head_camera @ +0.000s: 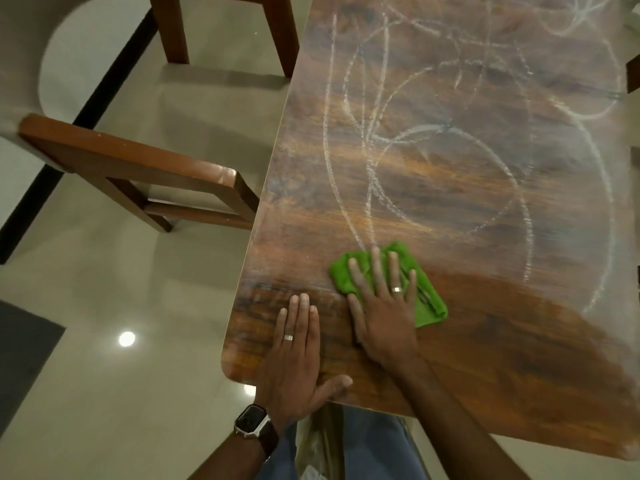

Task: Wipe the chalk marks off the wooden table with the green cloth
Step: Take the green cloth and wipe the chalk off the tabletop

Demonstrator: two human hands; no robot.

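Green cloth [391,282] is lying near worktop's [467,368] 6 o'clock edge w/ right hand [382,306] pressing it flat-fingered, left hand [298,351] resting flat beside; near strip looking clean, chalk marks [450,150] toward 12 o'clock still waiting.

A wooden chair [138,174] stands at nine o'clock on the glossy tiled floor [121,289]; another chair's legs [225,29] show at eleven o'clock.
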